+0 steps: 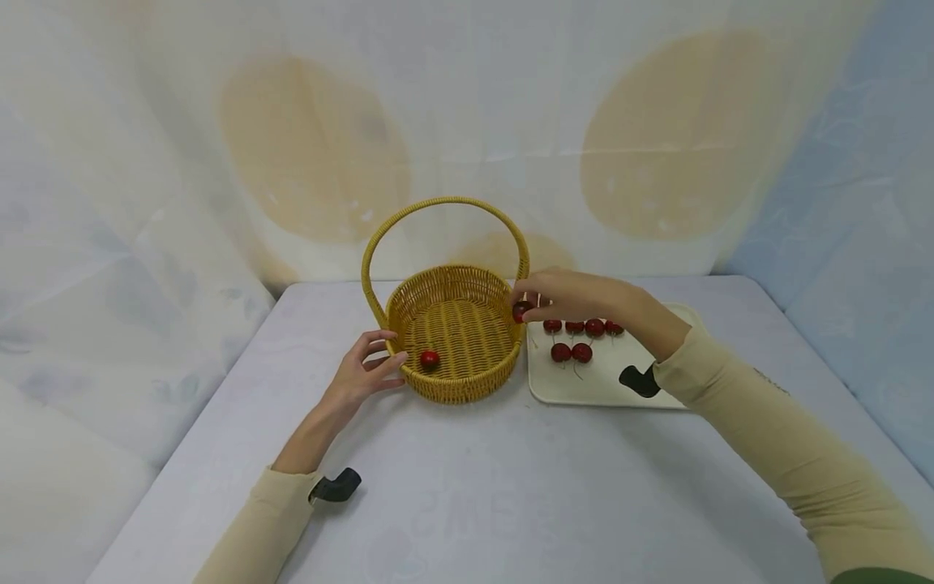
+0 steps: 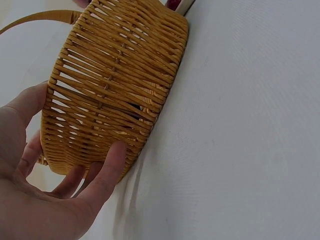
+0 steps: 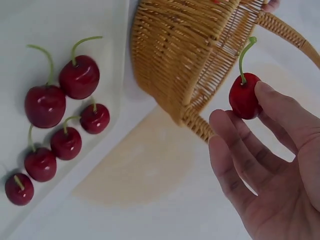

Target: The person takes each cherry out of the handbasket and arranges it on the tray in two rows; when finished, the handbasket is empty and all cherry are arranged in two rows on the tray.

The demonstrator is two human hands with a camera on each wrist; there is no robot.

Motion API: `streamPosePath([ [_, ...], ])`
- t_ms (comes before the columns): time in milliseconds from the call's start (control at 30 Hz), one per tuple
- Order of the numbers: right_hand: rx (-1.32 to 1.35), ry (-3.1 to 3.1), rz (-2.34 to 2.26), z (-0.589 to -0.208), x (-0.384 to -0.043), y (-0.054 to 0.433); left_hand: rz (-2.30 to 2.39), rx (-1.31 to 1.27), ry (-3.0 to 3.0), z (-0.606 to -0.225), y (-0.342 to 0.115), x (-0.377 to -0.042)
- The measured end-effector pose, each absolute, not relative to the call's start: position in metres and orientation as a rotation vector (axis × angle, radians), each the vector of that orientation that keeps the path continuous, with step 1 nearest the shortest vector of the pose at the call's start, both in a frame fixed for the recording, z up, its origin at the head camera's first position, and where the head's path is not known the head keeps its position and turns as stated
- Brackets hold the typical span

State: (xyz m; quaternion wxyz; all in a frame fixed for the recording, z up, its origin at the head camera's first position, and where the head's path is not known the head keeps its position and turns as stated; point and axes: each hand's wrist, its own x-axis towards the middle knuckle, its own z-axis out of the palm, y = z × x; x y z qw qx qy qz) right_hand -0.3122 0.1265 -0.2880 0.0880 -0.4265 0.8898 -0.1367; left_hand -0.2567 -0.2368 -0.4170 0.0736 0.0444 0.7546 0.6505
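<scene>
A round yellow wicker basket with a tall arched handle stands mid-table, one red cherry lying inside near its front left. My left hand holds the basket's left side, fingers spread around its rim and woven outer wall. At the right rim, my right hand pinches a dark red cherry between thumb and fingertips, its green stem pointing up in the right wrist view. Several more stemmed cherries sit in two rows on a white tray beneath my right forearm.
The tray stands close to the basket's right side on a white-covered table. Behind rises a pale curtain with large tan spots. Each sleeve cuff carries a black wrist mount.
</scene>
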Motion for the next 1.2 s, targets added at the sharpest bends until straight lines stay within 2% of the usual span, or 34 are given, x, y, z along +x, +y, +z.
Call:
streamPosePath([
  [433,-1.144,2.695,-0.459,-0.295,-0.293,0.183,1.953,0.155,2.291,-0.416,-0.236,-0.254],
  [867,-1.034,2.754,-0.497,-0.34,-0.289,0.236,1.949,0.143,2.294,-0.415,-0.237,-0.255],
  [1200,-1.011,2.729,-0.549,-0.37,-0.294,0.247,1.953,0.142,2.29,-0.418,-0.237,-0.256],
])
